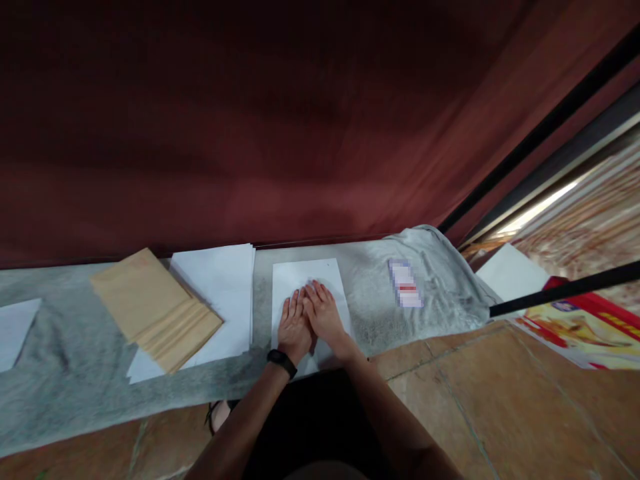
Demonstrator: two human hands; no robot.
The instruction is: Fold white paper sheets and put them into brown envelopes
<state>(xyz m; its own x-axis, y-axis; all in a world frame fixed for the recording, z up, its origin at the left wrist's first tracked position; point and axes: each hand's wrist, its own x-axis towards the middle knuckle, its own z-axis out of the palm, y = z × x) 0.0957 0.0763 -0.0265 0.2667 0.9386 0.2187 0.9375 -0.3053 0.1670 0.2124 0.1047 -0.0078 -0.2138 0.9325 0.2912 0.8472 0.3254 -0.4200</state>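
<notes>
Both of my hands lie flat, side by side, on a white sheet of paper (pixel 300 273) spread on a grey cloth (pixel 370 313). My left hand (pixel 294 325) has its fingers stretched out and a black band at the wrist. My right hand (pixel 324 313) is also flat with fingers extended, touching the left one. Neither hand grips anything.
Left of the sheet sits a stack of white papers (pixel 220 287) with a pile of brown envelopes (pixel 153 307) on top. A small card (pixel 405 283) lies to the right. Another white sheet (pixel 15 330) is far left; a colourful printed item (pixel 580 330) and dark bar (pixel 565 290) at right. A red curtain (pixel 250 133) hangs behind.
</notes>
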